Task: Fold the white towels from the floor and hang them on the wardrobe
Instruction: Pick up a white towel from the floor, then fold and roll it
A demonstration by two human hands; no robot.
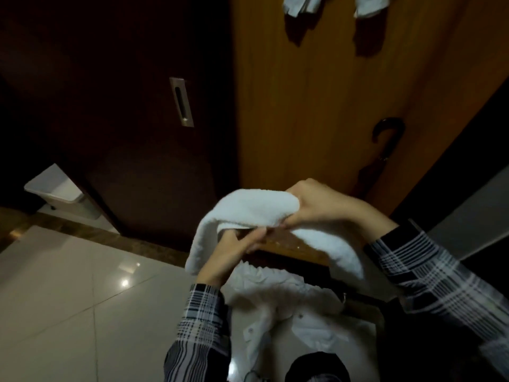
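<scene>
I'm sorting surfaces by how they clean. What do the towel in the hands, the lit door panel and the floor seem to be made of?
Towel: soft looped cotton terry by the look, fuzzy and matte. Door panel: wood or wood veneer, faint grain, satin sheen. Floor: glossy ceramic or stone tile, with grout lines and lamp reflections.

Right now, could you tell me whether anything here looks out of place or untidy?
Only the crumpled white garments heaped on the glossy tiled floor below the hands look untidy. The white terry towel is held by both hands, and two white cloths hang on the orange wooden wardrobe door.
</scene>
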